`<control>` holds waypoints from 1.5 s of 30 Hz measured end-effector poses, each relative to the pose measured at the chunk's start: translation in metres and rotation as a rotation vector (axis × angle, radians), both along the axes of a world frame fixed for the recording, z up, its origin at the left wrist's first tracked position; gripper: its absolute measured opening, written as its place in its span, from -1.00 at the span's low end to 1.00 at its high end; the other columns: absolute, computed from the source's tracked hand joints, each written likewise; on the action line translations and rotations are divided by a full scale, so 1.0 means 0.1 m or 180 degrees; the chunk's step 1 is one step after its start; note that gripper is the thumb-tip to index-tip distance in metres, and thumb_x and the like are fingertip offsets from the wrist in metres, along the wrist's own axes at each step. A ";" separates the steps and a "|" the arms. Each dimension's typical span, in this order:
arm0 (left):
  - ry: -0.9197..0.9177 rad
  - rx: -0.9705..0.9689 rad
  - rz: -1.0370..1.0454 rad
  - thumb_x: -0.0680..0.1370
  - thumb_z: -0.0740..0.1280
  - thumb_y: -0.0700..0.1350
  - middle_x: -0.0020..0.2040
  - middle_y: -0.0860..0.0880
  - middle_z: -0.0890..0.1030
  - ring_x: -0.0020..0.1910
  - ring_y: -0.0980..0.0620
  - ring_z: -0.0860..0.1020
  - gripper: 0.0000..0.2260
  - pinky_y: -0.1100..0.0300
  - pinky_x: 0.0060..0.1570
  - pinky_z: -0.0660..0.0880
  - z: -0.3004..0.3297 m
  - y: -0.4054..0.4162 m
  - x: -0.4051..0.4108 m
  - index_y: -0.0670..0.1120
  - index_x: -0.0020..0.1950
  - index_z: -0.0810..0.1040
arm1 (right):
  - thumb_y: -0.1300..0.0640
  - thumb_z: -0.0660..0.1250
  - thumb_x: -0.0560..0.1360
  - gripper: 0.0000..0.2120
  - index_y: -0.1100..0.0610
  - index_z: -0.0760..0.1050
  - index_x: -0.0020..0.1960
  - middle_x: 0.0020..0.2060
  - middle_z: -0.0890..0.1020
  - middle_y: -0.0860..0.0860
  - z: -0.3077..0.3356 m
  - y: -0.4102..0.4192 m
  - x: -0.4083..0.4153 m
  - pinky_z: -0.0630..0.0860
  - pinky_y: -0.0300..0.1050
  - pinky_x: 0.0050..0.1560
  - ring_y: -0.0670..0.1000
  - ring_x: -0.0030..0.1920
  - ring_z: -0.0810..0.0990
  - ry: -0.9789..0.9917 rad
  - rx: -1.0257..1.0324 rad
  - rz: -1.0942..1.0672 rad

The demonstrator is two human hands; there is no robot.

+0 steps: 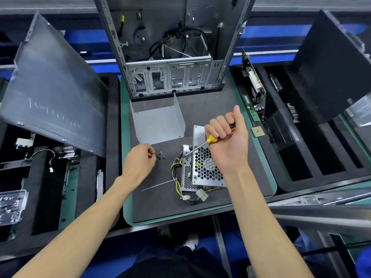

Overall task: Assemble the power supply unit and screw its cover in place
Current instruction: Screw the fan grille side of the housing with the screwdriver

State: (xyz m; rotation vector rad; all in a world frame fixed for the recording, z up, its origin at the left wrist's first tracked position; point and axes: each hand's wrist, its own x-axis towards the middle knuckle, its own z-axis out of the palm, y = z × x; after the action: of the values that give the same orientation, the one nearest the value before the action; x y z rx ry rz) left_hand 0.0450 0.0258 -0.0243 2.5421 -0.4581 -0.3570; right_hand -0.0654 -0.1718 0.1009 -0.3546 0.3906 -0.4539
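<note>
The power supply unit (202, 171), a silver box with a honeycomb fan grille and yellow and black wires, lies on the dark mat. Its bent sheet-metal cover (158, 123) lies apart, behind and to the left. My right hand (228, 141) grips a yellow-handled screwdriver (200, 146) above the unit, shaft pointing down-left to its corner. My left hand (140, 161) has curled fingertips at a cluster of small black screws (160, 155) on the mat; whether it pinches one is hidden.
An open computer case (172, 57) stands upright at the back of the mat (200, 205). A grey side panel (54, 91) leans at left, a black panel (331, 67) at right. Circuit boards (254, 85) stand in foam slots. A thin cable tie (158, 185) lies near the wires.
</note>
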 end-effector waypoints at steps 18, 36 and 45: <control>0.2717 -0.3485 0.0366 0.38 0.49 -0.21 -0.22 -0.13 0.69 -0.21 0.00 0.67 -0.87 0.17 -0.08 0.64 1.40 -0.53 -0.48 -0.20 -0.09 0.72 | -0.09 0.21 0.71 -0.56 0.07 0.31 -0.28 -0.40 0.26 -0.06 0.13 -0.32 -0.23 0.38 -0.19 -0.23 -0.06 -0.40 0.27 -0.0219 0.0382 -0.0617; 0.2043 -0.3077 0.0224 0.55 0.43 -0.27 -0.24 -0.14 0.67 -0.28 -0.03 0.63 -0.93 0.14 -0.18 0.63 1.41 -0.74 -0.76 -0.20 -0.12 0.70 | -0.05 0.20 0.72 -0.58 0.06 0.27 -0.27 -0.38 0.21 -0.05 0.26 -0.35 -0.45 0.36 -0.17 -0.25 -0.04 -0.39 0.22 -0.0340 0.0190 -0.0821; 0.1791 -0.2820 0.0073 0.55 0.47 -0.12 -0.21 -0.07 0.70 -0.22 0.00 0.65 -0.94 0.21 -0.21 0.62 1.38 -0.68 -0.72 -0.08 -0.05 0.73 | -0.11 0.20 0.69 -0.58 0.07 0.28 -0.27 -0.40 0.21 -0.05 0.32 -0.30 -0.46 0.30 -0.17 -0.25 -0.03 -0.38 0.19 -0.0426 0.0106 -0.0725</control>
State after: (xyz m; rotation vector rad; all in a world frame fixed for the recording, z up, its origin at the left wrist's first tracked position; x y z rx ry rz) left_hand -0.0273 -0.0425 0.1135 1.5049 -0.2730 -0.6580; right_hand -0.1114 -0.2020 0.1327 -0.2464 0.3088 -0.6890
